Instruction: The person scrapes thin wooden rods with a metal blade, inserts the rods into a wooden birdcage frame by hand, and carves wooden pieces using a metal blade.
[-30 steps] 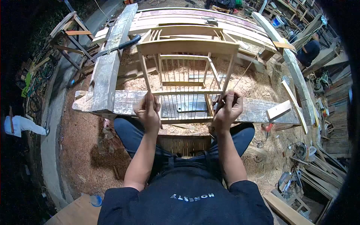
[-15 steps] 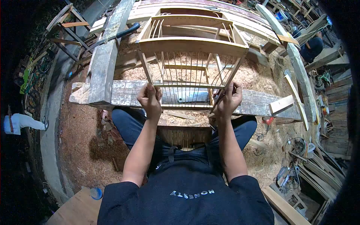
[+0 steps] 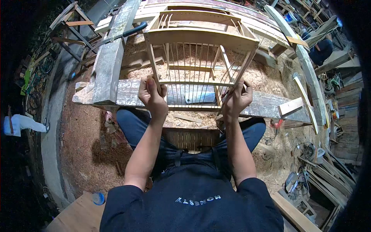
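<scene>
A wooden birdcage frame [image 3: 201,41] with thin upright bars on its near side is held up in front of me, tilted. My left hand [image 3: 153,96] is closed around its left post, by the end of the crossbar. On the other side my right hand [image 3: 237,101] grips the right post at about the same height. Behind the bars, a silvery flat blade-like piece [image 3: 199,97] lies on a weathered thick beam [image 3: 129,92]. Some loose thin strips lean inside the frame's upper part.
Thick timbers stand to the left [image 3: 106,73] and right [image 3: 309,77]. A dark-handled tool [image 3: 135,29] rests on the left timber. A short wood block [image 3: 290,106] lies on the beam's right end. Wood shavings [image 3: 85,143] cover the ground. Another person [image 3: 27,124] is at far left.
The cage frame has shifted slightly right and tilted, its top edge now nearer the far side. My left hand has turned a little on the post; both hands keep their grip.
</scene>
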{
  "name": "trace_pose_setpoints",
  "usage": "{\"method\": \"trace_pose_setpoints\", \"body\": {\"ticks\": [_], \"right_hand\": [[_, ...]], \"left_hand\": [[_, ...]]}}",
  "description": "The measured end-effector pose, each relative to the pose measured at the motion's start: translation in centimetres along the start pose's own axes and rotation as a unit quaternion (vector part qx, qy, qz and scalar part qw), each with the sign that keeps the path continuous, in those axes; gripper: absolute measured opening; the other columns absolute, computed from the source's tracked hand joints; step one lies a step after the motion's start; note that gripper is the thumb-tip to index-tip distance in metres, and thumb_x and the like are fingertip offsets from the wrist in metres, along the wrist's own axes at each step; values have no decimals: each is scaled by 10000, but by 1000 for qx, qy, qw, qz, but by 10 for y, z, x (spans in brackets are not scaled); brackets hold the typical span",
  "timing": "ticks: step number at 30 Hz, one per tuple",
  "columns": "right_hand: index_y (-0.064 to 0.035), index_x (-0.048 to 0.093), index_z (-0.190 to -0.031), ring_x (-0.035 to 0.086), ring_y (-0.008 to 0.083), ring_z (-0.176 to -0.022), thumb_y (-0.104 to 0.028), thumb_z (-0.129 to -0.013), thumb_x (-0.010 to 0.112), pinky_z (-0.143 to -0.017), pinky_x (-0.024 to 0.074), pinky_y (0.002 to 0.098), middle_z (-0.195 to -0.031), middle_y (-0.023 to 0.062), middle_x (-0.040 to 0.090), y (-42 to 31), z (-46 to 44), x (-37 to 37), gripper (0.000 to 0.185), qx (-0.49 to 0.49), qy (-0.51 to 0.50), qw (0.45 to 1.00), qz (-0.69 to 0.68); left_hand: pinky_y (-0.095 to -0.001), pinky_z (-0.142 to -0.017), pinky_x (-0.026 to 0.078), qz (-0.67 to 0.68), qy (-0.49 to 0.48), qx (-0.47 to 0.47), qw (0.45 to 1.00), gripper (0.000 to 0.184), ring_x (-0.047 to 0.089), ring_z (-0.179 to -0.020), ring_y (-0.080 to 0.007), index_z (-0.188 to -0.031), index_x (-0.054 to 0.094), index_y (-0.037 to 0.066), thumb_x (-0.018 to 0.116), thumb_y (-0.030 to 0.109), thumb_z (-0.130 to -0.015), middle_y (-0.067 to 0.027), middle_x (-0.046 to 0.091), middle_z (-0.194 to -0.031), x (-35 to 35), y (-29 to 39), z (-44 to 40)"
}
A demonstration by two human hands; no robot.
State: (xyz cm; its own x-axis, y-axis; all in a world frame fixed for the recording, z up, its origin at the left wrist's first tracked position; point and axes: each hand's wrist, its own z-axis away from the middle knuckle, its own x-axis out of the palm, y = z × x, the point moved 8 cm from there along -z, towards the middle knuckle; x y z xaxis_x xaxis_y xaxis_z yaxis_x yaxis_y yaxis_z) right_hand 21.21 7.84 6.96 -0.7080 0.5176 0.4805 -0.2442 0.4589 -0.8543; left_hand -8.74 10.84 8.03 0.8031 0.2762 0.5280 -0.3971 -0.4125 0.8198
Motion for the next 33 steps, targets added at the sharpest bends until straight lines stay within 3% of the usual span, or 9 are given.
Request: {"method": "trace_pose_setpoints", "body": {"ticks": [10,12,17,20,25,28,30,31,33], "right_hand": [[-18,561,-965,509,98,-455,-287,-1008,642,-405,432,275,-645,41,564,-2,-11,1,284,-24,26,999,31],[-17,575,-1026,497,66,-518,-182,-1037,573,-458,405,243,-681,4,544,-13,-11,5,165,-40,17,998,35],[-20,545,-980,521,107,-462,-279,-1014,635,-395,426,276,-645,47,559,-5,-20,3,276,-28,18,999,-8],[-19,547,-985,515,98,-460,-268,-1014,634,-391,420,269,-645,36,554,10,-18,-8,265,18,28,999,12],[-20,559,-970,479,62,-471,-215,-1003,653,-394,383,246,-654,17,553,18,-19,-13,220,11,67,996,-49],[-3,581,-1024,476,76,-484,-189,-1024,608,-416,388,256,-669,22,548,23,-20,-14,187,13,61,997,-46],[0,585,-1014,477,75,-485,-194,-1018,622,-417,383,253,-668,22,550,23,-20,-14,198,6,66,997,-44],[4,590,-1003,477,74,-486,-200,-1011,635,-418,378,249,-668,23,551,21,-20,-13,208,-2,72,997,-41],[4,591,-997,477,73,-486,-212,-1007,644,-419,377,246,-666,24,554,21,-21,-12,223,-12,75,996,-35]], "left_hand": [[-235,-444,324,53,-20,-1,998,321,364,-468,-46,-820,531,70,585,292,-1046,20,482,-646,6,-6,-2],[-242,-442,323,27,-19,18,999,322,351,-464,-47,-816,533,76,594,298,-1041,29,459,-633,9,0,-2],[-245,-447,306,57,-20,8,998,322,334,-476,-46,-813,504,93,603,301,-1037,47,380,-624,13,-7,-6],[-252,-465,308,60,-60,-10,996,330,340,-491,-52,-818,501,91,598,318,-1039,47,370,-621,10,-28,-10],[-256,-479,313,29,-82,-15,996,353,357,-506,-57,-826,497,84,577,349,-1045,43,382,-619,16,-20,-10],[-247,-482,351,15,-111,14,994,310,402,-519,-66,-918,527,66,551,343,-1054,16,462,-670,26,-4,-10],[-237,-498,404,-49,-109,51,992,301,458,-542,-76,-1051,542,43,532,343,-1057,-30,552,-800,36,15,-7],[-226,-523,438,-51,-108,67,991,366,503,-574,-81,-1199,515,21,519,357,-1054,-62,579,-921,37,19,-10],[-234,-489,450,-99,-102,116,983,394,529,-578,-91,-1239,496,41,500,389,-1055,-79,589,-932,40,23,-19]]}}
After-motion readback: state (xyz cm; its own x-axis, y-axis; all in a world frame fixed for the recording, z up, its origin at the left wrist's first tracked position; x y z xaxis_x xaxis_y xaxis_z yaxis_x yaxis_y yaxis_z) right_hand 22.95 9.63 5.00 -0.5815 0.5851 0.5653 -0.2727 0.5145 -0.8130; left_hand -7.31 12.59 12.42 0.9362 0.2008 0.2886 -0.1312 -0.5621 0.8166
